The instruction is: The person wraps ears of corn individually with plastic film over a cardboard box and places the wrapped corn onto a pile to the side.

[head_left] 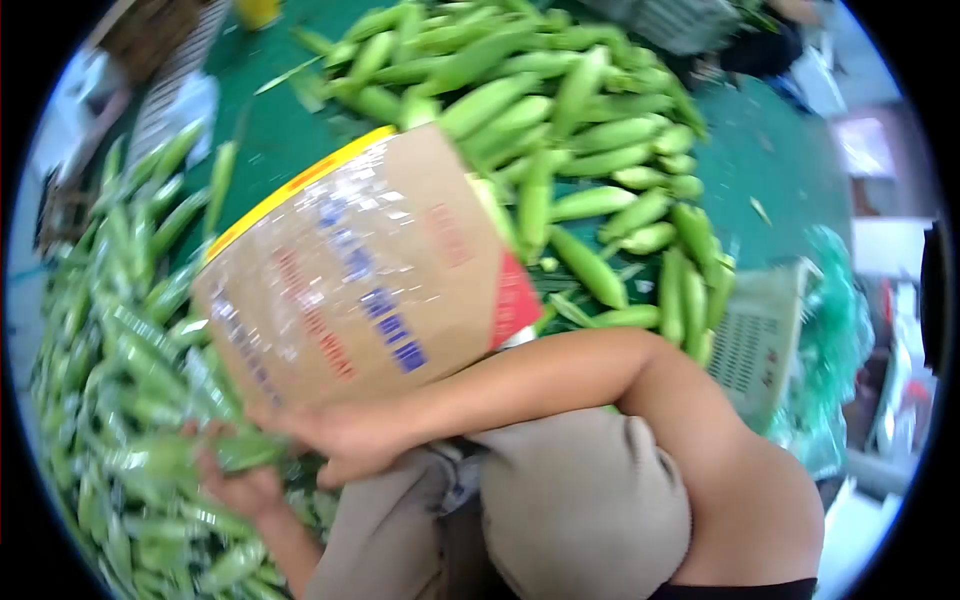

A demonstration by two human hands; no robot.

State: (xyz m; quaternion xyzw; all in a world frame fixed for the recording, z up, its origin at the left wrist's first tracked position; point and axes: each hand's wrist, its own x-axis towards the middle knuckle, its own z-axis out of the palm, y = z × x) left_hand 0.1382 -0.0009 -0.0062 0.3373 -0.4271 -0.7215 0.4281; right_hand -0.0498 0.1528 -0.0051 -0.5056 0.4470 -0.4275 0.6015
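At lower left, my left hand (240, 488) is closed around a green ear of corn (248, 451), its fingers curled up along the far side. My right arm crosses in front of my knees, and my right hand (345, 432) is at the near end of that ear, touching or almost touching it. Motion blur smears the right fingers, so their grip is unclear. Just beyond the right hand lies a large cardboard box of wrap film (330, 270), tilted, with blue and red print and a yellow edge strip.
Film-wrapped ears of corn (140, 350) are heaped at left. Unwrapped husked ears (530, 120) pile up on the green surface (770, 170) beyond the box. To the right stand a pale plastic crate (755, 340) and green netting (830, 350). Another crate (680, 25) is at the far edge.
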